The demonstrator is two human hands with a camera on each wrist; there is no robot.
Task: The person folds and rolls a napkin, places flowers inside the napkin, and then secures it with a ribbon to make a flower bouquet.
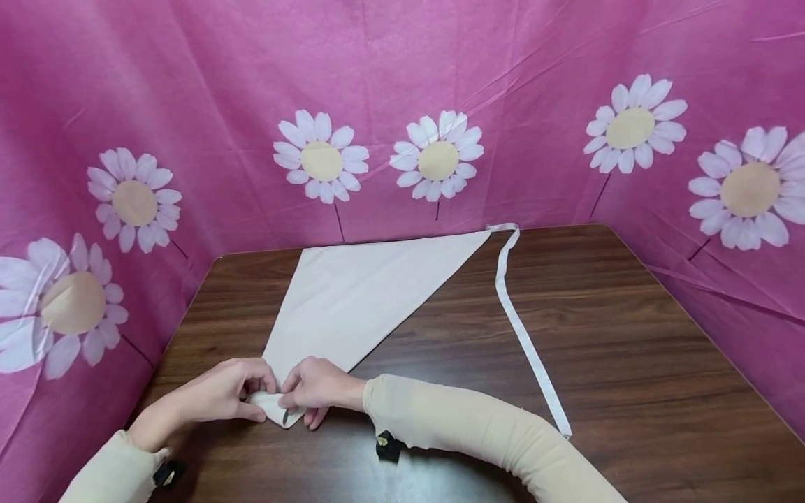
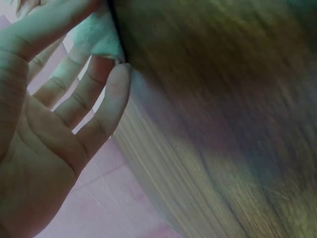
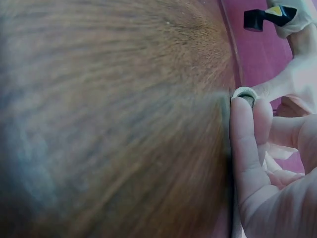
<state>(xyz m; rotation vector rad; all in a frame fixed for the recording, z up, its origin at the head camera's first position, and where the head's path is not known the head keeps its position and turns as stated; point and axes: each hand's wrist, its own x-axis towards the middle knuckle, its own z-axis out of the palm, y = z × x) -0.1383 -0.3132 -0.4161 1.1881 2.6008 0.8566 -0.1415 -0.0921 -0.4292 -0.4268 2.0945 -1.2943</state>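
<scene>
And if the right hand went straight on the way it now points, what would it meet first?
Past the pale cloth it pinches, the right hand would probably meet the left hand first, though exact depth is hard to judge.

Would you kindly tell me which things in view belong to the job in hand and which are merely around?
Job: cloth, held by left hand and right hand; probably strap, meeting its far corner.
Background: table, underneath; flowered drape, behind.

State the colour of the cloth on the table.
The cloth is off-white; the head view shows it best.
</scene>
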